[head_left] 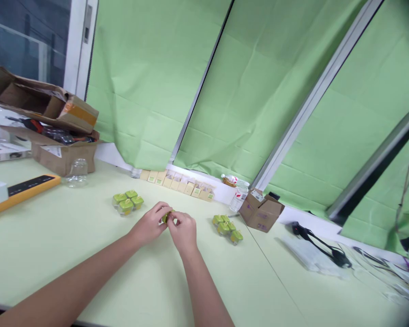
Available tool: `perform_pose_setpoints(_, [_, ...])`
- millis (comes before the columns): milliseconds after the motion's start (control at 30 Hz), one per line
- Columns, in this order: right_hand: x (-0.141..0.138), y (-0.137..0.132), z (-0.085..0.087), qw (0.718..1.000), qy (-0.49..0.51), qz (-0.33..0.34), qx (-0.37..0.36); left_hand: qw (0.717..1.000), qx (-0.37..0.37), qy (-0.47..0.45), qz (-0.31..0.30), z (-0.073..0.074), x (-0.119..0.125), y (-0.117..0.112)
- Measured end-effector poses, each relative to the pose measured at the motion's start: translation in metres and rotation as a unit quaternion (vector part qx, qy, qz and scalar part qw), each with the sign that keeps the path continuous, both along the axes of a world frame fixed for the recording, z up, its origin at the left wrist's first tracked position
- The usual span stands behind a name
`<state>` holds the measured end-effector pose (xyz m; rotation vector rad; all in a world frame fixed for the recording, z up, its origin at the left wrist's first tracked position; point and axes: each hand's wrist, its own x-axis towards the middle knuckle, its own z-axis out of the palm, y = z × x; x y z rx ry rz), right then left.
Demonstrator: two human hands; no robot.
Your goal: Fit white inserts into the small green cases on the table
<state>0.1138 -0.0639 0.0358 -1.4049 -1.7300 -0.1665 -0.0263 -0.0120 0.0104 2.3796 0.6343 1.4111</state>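
Note:
Between my fingertips, over the middle of the table, is a small green-lidded container (165,218), mostly covered by the fingers. My left hand (152,223) grips it from the left side. My right hand (184,230) is closed on its right side, thumb and fingers pinched at the lid. A cluster of several small clear containers with green lids (126,206) stands beyond my left hand. To the right of my right hand is another cluster of several such green-lidded containers (224,228), one of them a little nearer to me.
Small beige boxes (177,182) line the back edge. Left are stacked cardboard boxes (64,156), a clear plastic jar (77,173) and an orange power strip (30,193). An open carton (261,211), a water bottle (238,199), a black headset (322,245) and cables are right.

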Motion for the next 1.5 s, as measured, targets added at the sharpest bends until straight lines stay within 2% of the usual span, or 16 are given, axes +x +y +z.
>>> perform_pose_setpoints(267, [-0.007,0.004,-0.007,1.000,-0.007,-0.022,-0.017,1.000,0.022,0.008,0.003,-0.002,0.001,0.000])
perform_pose_setpoints(433, [-0.009,0.005,-0.010,0.999,0.007,-0.031,-0.003,0.999,0.043,0.002,-0.003,-0.001,0.001,-0.001])
perform_pose_setpoints(667, [-0.005,-0.002,-0.001,0.999,0.012,0.052,0.000,0.999,-0.022,-0.043,0.010,0.005,-0.002,0.001])
perform_pose_setpoints(733, [-0.001,-0.002,0.001,0.997,0.054,0.053,0.004,0.997,-0.036,-0.060,0.025,0.008,-0.005,0.002])
perform_pose_setpoints(800, [0.003,0.001,0.001,0.985,0.158,0.050,-0.036,0.997,-0.038,-0.065,0.036,0.011,-0.007,0.003])
perform_pose_setpoints(833, [0.005,0.003,0.001,0.970,0.222,0.062,-0.078,0.996,-0.037,-0.065,0.037,0.012,-0.008,0.002])
perform_pose_setpoints(900, [0.008,0.006,0.001,0.920,0.333,0.116,-0.170,0.997,-0.032,-0.064,0.031,0.013,-0.008,0.001])
perform_pose_setpoints(967, [0.009,0.008,0.002,0.877,0.393,0.166,-0.221,0.998,-0.030,-0.056,0.016,0.013,-0.007,-0.001])
perform_pose_setpoints(1033, [0.010,0.007,0.005,0.857,0.419,0.187,-0.233,0.999,-0.024,-0.043,-0.003,0.012,-0.006,-0.003])
perform_pose_setpoints(1167, [0.011,0.003,0.008,0.843,0.425,0.215,-0.248,0.999,-0.012,-0.027,-0.018,0.009,-0.005,-0.003])
perform_pose_setpoints(1300, [0.012,0.005,0.005,0.853,0.412,0.217,-0.236,1.000,-0.009,-0.014,-0.015,0.008,-0.005,-0.003])
perform_pose_setpoints(1500, [0.014,0.010,-0.003,0.858,0.415,0.183,-0.243,0.999,-0.015,0.008,-0.032,0.010,-0.004,-0.008])
